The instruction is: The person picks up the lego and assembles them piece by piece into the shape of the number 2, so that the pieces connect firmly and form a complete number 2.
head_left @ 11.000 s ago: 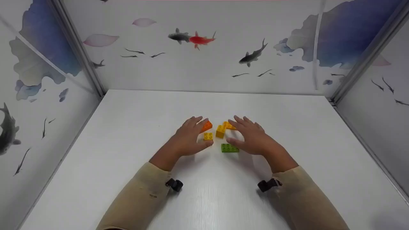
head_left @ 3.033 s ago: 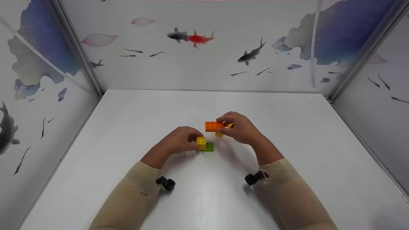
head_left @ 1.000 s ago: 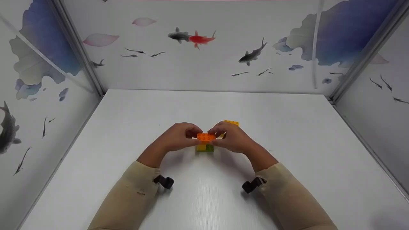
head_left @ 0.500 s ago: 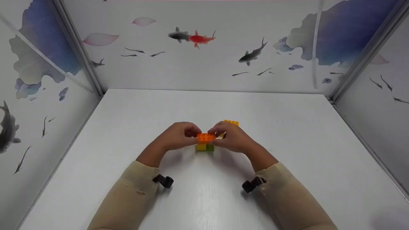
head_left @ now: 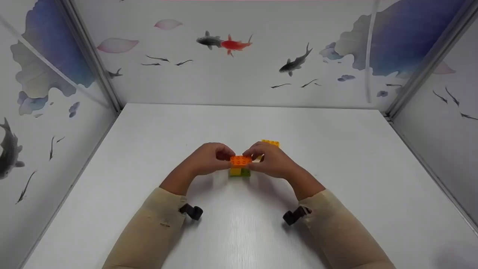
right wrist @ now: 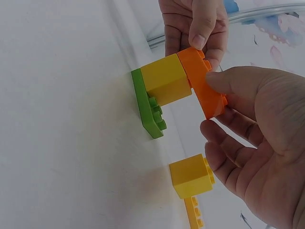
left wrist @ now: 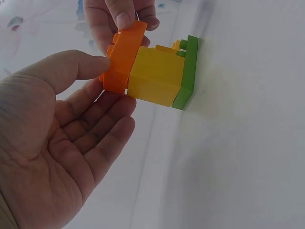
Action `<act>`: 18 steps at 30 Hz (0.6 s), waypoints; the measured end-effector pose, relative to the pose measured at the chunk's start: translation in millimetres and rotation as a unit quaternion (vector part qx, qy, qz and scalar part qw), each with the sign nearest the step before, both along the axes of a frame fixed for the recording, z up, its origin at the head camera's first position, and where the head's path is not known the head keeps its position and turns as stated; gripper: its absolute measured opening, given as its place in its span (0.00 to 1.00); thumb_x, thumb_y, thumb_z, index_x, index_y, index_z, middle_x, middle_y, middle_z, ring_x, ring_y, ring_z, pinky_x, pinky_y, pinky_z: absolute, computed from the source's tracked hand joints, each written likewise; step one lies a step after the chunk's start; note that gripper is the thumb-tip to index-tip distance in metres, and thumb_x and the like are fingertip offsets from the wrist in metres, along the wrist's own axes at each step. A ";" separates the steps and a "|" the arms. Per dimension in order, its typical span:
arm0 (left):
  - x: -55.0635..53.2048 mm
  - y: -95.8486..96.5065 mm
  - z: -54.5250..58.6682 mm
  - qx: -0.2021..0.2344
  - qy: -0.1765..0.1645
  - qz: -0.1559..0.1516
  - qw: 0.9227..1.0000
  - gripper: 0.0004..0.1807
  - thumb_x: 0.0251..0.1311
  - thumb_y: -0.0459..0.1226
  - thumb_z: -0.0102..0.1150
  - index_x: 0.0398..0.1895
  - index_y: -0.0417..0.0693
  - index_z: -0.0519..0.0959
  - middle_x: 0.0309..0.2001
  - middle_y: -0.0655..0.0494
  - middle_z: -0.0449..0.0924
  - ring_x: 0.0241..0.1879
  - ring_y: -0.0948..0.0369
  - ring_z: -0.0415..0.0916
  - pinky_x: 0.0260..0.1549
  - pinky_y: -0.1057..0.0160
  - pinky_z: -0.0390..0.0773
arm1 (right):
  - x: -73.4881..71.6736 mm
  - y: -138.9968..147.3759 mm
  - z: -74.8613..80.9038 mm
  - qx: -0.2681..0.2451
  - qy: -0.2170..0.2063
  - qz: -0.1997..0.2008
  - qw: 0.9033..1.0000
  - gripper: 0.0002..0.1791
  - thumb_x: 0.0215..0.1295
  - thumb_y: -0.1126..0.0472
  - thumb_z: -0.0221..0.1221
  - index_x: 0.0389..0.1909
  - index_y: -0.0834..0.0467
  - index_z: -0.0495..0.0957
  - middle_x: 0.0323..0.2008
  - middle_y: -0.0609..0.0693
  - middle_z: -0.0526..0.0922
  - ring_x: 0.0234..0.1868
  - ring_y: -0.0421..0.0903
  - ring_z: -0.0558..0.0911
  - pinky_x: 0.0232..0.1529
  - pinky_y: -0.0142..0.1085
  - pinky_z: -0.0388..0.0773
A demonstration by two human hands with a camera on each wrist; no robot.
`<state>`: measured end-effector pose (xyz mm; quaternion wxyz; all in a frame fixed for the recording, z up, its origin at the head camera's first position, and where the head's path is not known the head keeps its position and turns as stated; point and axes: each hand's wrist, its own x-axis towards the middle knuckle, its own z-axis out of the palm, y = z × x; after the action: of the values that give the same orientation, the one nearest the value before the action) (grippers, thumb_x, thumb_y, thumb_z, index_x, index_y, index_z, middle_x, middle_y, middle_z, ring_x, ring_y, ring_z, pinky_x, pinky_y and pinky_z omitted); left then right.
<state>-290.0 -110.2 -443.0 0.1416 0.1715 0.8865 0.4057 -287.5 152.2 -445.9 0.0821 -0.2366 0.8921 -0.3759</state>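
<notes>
Left hand (head_left: 207, 160): fingers pinch the left end of the orange brick (head_left: 241, 161).
Stack: orange brick atop the yellow block (head_left: 235, 172), which stands on the left of the green brick (head_left: 245, 173) — on the tabletop (head_left: 239, 231).
Right hand (head_left: 272, 160): fingers pinch the orange brick's overhanging right end.
Second yellow block (right wrist: 191, 177): near the right hand, unused.
Orange joint: apparently being pressed home — next calls for even downward pressure, then release.
</notes>
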 end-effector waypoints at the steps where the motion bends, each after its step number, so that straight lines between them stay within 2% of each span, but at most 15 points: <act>1: 0.0 -0.1 0.0 0.001 -0.002 0.001 1.000 0.15 0.66 0.44 0.73 0.55 0.58 0.87 0.50 0.60 0.87 0.51 0.57 0.82 0.60 0.54 0.85 | -0.2 0.2 -0.2 -0.001 0.001 0.002 1.000 0.14 0.67 0.56 0.73 0.53 0.46 0.89 0.53 0.42 0.86 0.54 0.47 0.82 0.57 0.45 0.86; 10: -1.4 1.6 -0.9 0.001 -0.036 0.020 0.999 0.15 0.67 0.43 0.73 0.56 0.59 0.87 0.51 0.60 0.87 0.52 0.57 0.82 0.62 0.54 0.85 | -1.0 0.6 -2.8 0.003 -0.005 0.001 1.000 0.15 0.68 0.55 0.72 0.54 0.44 0.89 0.53 0.41 0.86 0.54 0.46 0.83 0.59 0.46 0.85; 18: -1.1 1.6 0.7 -0.008 -0.036 0.019 0.999 0.15 0.68 0.43 0.72 0.57 0.59 0.87 0.51 0.60 0.87 0.52 0.57 0.82 0.61 0.54 0.85 | -3.4 0.6 -5.0 0.003 -0.011 0.001 1.000 0.15 0.68 0.55 0.72 0.55 0.44 0.89 0.53 0.40 0.86 0.54 0.46 0.83 0.58 0.44 0.86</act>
<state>-291.1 -108.6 -442.3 0.1672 0.1383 0.8871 0.4074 -290.8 152.8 -450.9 0.0929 -0.2333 0.8921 -0.3757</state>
